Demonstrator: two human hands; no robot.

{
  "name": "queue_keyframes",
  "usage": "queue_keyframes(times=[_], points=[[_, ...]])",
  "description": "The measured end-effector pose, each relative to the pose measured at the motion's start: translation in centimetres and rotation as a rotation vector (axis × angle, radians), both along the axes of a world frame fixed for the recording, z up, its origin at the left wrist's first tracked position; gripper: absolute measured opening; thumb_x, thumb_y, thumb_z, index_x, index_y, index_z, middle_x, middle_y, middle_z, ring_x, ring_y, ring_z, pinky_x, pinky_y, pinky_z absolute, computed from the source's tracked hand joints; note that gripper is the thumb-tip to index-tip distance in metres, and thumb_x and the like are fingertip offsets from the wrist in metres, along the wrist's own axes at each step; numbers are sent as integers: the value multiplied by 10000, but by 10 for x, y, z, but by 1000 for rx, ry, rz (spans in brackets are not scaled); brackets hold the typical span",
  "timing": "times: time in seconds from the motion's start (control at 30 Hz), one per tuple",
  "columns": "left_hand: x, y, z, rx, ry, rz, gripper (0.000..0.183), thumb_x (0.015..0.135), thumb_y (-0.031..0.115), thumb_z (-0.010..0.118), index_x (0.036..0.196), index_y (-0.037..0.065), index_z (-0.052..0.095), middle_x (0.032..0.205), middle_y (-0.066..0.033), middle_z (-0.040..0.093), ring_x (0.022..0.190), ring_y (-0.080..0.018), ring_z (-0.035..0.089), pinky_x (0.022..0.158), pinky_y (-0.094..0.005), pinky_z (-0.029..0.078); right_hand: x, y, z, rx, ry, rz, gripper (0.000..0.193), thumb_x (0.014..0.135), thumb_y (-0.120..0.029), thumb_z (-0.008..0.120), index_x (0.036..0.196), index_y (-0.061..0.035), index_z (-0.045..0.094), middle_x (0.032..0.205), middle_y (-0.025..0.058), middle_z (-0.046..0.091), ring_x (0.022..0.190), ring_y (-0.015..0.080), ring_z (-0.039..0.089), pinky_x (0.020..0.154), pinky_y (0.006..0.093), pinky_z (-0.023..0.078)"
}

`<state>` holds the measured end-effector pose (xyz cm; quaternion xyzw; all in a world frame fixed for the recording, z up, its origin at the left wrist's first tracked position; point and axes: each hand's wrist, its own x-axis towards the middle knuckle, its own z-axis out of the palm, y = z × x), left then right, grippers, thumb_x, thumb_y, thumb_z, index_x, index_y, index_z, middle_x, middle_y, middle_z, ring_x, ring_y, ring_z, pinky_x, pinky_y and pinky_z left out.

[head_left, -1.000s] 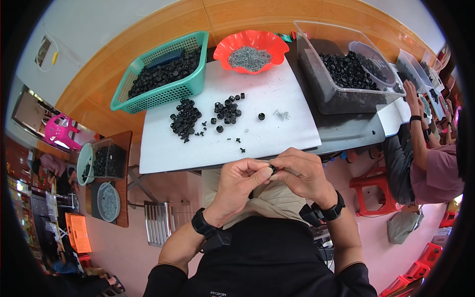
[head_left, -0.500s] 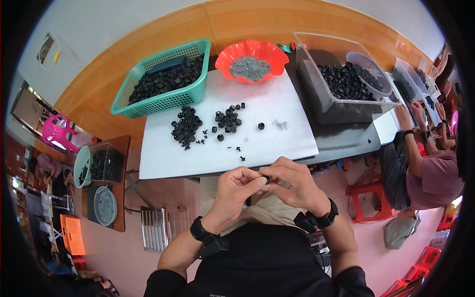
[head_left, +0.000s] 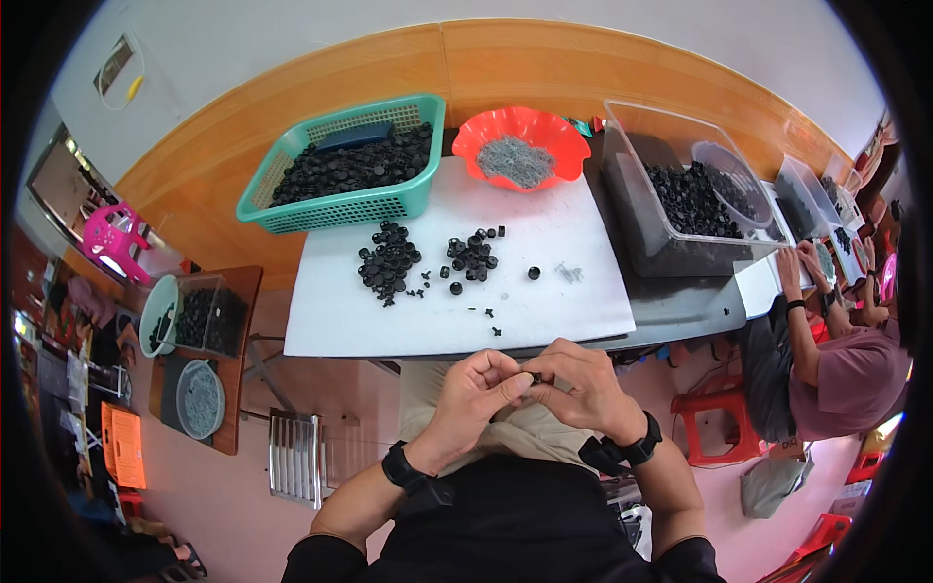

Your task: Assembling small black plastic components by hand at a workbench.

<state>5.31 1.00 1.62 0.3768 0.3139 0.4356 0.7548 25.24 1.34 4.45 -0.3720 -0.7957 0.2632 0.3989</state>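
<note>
Just off the near edge of the white board (head_left: 573, 316), above my lap, both my hands meet at one small black round plastic part (head_left: 533, 378). My left hand (head_left: 483, 386) pinches it between thumb and fingertips, and my right hand (head_left: 575, 385) grips it from the other side. My fingers cover most of the part. On the board lie a pile of black knobbed pieces (head_left: 389, 260), a smaller group of black round caps (head_left: 471, 256), one separate black cap (head_left: 534, 273) and a little heap of thin grey pins (head_left: 570, 273). A few tiny black bits lie nearer me.
Behind the board stand a green basket (head_left: 340, 212) of black parts and a red scalloped bowl (head_left: 573, 163) of grey pins. A clear bin (head_left: 671, 228) with black parts is at right. Further right, a person in a purplish shirt (head_left: 846, 384) works; a side table (head_left: 238, 389) is at left.
The view has shifted, so the board and containers appear slightly lower and further right. My hands stay together on the small black part, with only slight finger movement.
</note>
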Motion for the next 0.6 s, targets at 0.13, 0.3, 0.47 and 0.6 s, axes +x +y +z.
queue_keyframes(times=[0.13, 0.3, 0.47, 0.6], points=[[-3, -2, -3, 33, 16, 75, 118, 968, 73, 680, 1053, 16, 620, 995, -69, 690, 829, -89, 630, 745, -233, 531, -2, 16, 7, -73, 4, -80, 241, 830, -93, 790, 1038, -12, 699, 793, 106, 659, 673, 227, 667, 631, 319, 538], [-16, -3, -12, 55, 24, 113, 113, 970, 82, 678, 1041, 7, 634, 1077, -109, 705, 862, -86, 623, 753, -240, 531, 6, 69, 25, -101, -104, -172, 264, 836, -115, 780, 1050, 18, 700, 734, 105, 662, 656, 204, 652, 628, 319, 531], [-29, -7, -6, 125, 69, 139, 128, 972, 88, 687, 1058, 0, 653, 1017, -42, 695, 824, -50, 591, 737, -202, 492, 17, 144, 58, -36, -219, -260, 281, 790, -125, 792, 989, 58, 716, 680, 100, 642, 601, 143, 587, 600, 307, 499], [-38, -9, -8, 150, 107, 184, 113, 971, 87, 689, 1043, 3, 663, 971, -21, 692, 798, -39, 584, 713, -193, 484, 0, 183, 82, -112, -245, -257, 263, 796, -115, 764, 990, 58, 719, 682, 111, 648, 614, 173, 602, 608, 311, 493]])
